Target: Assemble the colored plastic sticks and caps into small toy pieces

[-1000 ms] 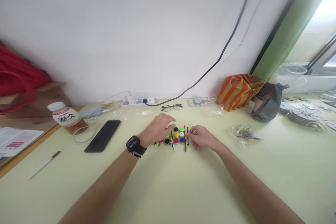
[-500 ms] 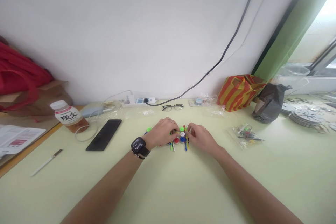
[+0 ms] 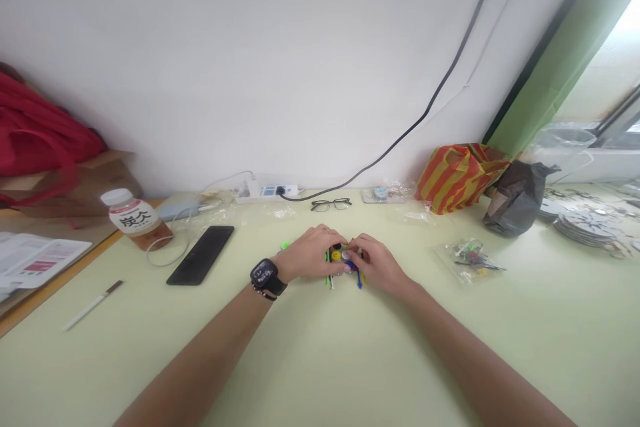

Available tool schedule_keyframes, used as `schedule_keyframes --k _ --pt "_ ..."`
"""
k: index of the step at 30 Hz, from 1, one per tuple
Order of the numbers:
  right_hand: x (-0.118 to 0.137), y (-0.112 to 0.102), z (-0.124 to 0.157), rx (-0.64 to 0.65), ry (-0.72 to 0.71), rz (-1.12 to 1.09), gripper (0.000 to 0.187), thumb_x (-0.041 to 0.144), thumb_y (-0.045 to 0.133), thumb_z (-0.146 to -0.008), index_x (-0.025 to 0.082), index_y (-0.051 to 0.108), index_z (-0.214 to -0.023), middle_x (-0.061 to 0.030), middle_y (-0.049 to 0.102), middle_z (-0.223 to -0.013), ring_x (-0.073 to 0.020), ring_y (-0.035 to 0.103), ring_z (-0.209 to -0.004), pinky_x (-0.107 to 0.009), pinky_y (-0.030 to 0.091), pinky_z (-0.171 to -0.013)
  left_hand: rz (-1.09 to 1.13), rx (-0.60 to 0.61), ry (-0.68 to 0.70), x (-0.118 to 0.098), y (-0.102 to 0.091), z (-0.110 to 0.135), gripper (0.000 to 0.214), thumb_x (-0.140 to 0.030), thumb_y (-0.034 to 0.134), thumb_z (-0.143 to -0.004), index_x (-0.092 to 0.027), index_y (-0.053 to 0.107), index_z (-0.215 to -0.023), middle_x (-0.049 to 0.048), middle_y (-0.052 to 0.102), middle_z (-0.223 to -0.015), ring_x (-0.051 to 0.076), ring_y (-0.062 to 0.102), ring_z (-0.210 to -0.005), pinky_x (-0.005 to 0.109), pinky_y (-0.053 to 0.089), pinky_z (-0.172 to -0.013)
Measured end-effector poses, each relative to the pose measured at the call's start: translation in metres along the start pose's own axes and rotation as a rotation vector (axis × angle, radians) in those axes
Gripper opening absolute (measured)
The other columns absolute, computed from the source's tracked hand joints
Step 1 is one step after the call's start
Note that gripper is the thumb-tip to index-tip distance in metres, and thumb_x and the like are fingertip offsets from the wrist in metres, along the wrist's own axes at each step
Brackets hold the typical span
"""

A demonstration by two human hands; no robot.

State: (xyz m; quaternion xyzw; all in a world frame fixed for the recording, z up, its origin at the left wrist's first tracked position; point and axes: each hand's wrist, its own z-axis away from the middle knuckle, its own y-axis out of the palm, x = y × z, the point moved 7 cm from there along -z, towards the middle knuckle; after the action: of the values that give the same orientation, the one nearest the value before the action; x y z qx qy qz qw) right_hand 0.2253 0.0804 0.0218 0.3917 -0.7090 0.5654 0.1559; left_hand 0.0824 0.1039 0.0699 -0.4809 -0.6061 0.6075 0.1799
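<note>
Small round plastic discs lie between my hands on the pale green table; a yellow disc (image 3: 337,255) and a white disc (image 3: 346,255) show. My left hand (image 3: 313,255), with a black watch at the wrist, curls over the pieces from the left, thumb and fingers round the discs. A green disc (image 3: 285,245) peeks out behind it. Thin green and white sticks stick out below its fingers. My right hand (image 3: 375,261) is closed at the discs' right side, its fingertips meeting the left hand's. What it pinches is hidden. Under it, a blue arrow-shaped stick (image 3: 359,280) points towards me.
Behind the hands lie eyeglasses (image 3: 331,205) and a power strip (image 3: 267,193). To the left are a black phone (image 3: 201,255), a bottle (image 3: 136,219) and a pen (image 3: 93,305). A bag of small parts (image 3: 470,259) and a striped bag (image 3: 453,179) are on the right.
My right hand has moved left and closed in on the discs, covering several of them. The left thumb has come forward below the discs. The view has shifted slightly.
</note>
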Motion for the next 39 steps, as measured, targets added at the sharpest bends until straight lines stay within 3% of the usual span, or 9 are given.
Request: schedule_keyframes --k 4,10,15,19,26,33,36,39 --pt "-0.009 -0.008 -0.001 -0.078 0.063 -0.005 0.011 0.025 0.054 -0.095 0.022 0.065 -0.098 -0.0045 0.064 -0.093 -0.0179 0.059 -0.077 -0.03 0.048 -0.071 0.028 0.017 0.009 0.002 0.005 0.001 0.054 -0.051 0.079 -0.081 -0.03 0.064 -0.129 0.0048 0.07 -0.121 0.031 0.056 -0.124 0.042 0.043 -0.104" --pt "-0.011 -0.001 -0.001 -0.034 0.062 -0.141 0.014 0.018 0.052 -0.092 0.021 0.064 -0.099 -0.0046 0.068 -0.095 -0.0178 0.064 -0.081 -0.03 0.052 -0.075 0.022 0.024 -0.026 0.009 0.01 0.001 0.049 -0.055 0.075 -0.085 -0.03 0.064 -0.126 0.0051 0.07 -0.118 0.03 0.056 -0.123 0.041 0.044 -0.103" --pt "-0.009 0.001 -0.001 -0.036 0.026 -0.196 0.015 0.016 0.053 -0.09 0.021 0.064 -0.099 -0.0045 0.068 -0.095 -0.0182 0.065 -0.083 -0.032 0.053 -0.078 0.015 0.034 -0.017 0.0 0.012 0.001 0.045 -0.058 0.067 -0.091 -0.031 0.061 -0.127 0.004 0.068 -0.126 0.031 0.052 -0.127 0.043 0.042 -0.104" --pt "-0.012 -0.002 -0.002 -0.059 0.056 -0.167 0.013 0.017 0.054 -0.089 0.021 0.064 -0.096 -0.0044 0.068 -0.092 -0.0181 0.064 -0.078 -0.031 0.052 -0.072 -0.03 0.015 -0.029 -0.007 0.017 0.002 0.043 -0.054 0.06 -0.097 -0.031 0.057 -0.133 0.0043 0.068 -0.127 0.032 0.051 -0.128 0.047 0.04 -0.105" --pt "-0.015 -0.011 -0.001 -0.06 0.118 -0.065 0.006 0.023 0.058 -0.087 0.021 0.062 -0.082 -0.0008 0.063 -0.073 -0.017 0.057 -0.065 -0.028 0.046 -0.06 -0.142 -0.035 -0.038 -0.005 0.018 0.001 0.042 -0.055 0.064 -0.093 -0.027 0.062 -0.125 0.0068 0.067 -0.127 0.033 0.051 -0.128 0.048 0.041 -0.104" --pt "-0.016 -0.01 -0.003 0.018 0.141 -0.195 0.013 0.027 0.056 -0.087 0.02 0.066 -0.085 -0.0032 0.071 -0.077 -0.0176 0.065 -0.069 -0.028 0.051 -0.064 -0.174 -0.073 -0.006 -0.019 0.011 -0.002 0.04 -0.049 0.064 -0.095 -0.025 0.061 -0.126 0.0069 0.068 -0.123 0.031 0.052 -0.125 0.046 0.042 -0.104" --pt "-0.025 -0.026 -0.007 -0.025 0.129 -0.164 0.016 0.032 0.056 -0.088 0.02 0.067 -0.087 -0.005 0.074 -0.083 -0.0193 0.069 -0.075 -0.03 0.054 -0.071 -0.2 -0.081 0.047 -0.041 0.013 -0.003 0.034 -0.046 0.061 -0.097 -0.023 0.062 -0.122 0.008 0.069 -0.121 0.03 0.054 -0.124 0.044 0.043 -0.102" --pt "-0.05 -0.065 -0.007 -0.167 0.182 0.059 0.018 0.035 0.056 -0.087 0.02 0.066 -0.086 -0.0062 0.074 -0.083 -0.0216 0.069 -0.078 -0.033 0.054 -0.075 -0.261 -0.042 0.134 -0.066 0.03 -0.002 0.035 -0.049 0.056 -0.099 -0.022 0.063 -0.122 0.0102 0.067 -0.129 0.033 0.049 -0.134 0.048 0.041 -0.105"
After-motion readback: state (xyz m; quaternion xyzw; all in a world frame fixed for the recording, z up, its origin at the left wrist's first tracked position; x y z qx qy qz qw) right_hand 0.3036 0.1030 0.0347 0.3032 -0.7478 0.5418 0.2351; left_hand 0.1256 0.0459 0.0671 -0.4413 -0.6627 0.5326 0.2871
